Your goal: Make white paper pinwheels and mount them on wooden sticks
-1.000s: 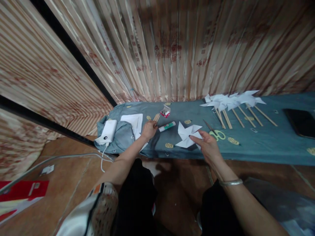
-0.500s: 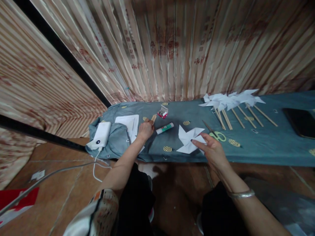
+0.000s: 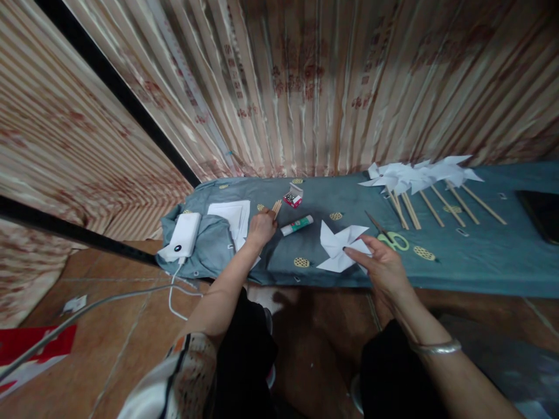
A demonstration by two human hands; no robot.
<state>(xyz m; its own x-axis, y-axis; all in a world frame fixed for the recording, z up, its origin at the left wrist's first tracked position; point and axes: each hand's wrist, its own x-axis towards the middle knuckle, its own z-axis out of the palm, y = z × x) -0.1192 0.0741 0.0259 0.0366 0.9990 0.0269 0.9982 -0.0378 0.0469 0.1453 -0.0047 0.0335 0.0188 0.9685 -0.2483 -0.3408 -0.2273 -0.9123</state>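
A white paper pinwheel [image 3: 334,250] is pinched between the thumb and fingers of my right hand [image 3: 382,262], near the front edge of the cloth-covered surface. My left hand [image 3: 262,228] is closed around several thin wooden sticks [image 3: 277,206], whose tips poke out past the fingers. Just right of that hand lies a glue stick [image 3: 297,225]. Behind it stands a small open red box [image 3: 293,198] with tiny metal pieces inside. White paper sheets [image 3: 238,212] lie left of my left hand. Green-handled scissors [image 3: 395,240] rest beyond my right hand.
Finished pinwheels on sticks [image 3: 414,176] lie overlapping at the back right. A dark flat device [image 3: 541,212] sits at the far right. On the left is a white power bank [image 3: 184,233] with a cable [image 3: 170,299] hanging down. A curtain [image 3: 297,93] hangs behind.
The view has shifted slightly, moving most things a little to the right in the picture. Both hands keep their hold on the sticks and the pinwheel.
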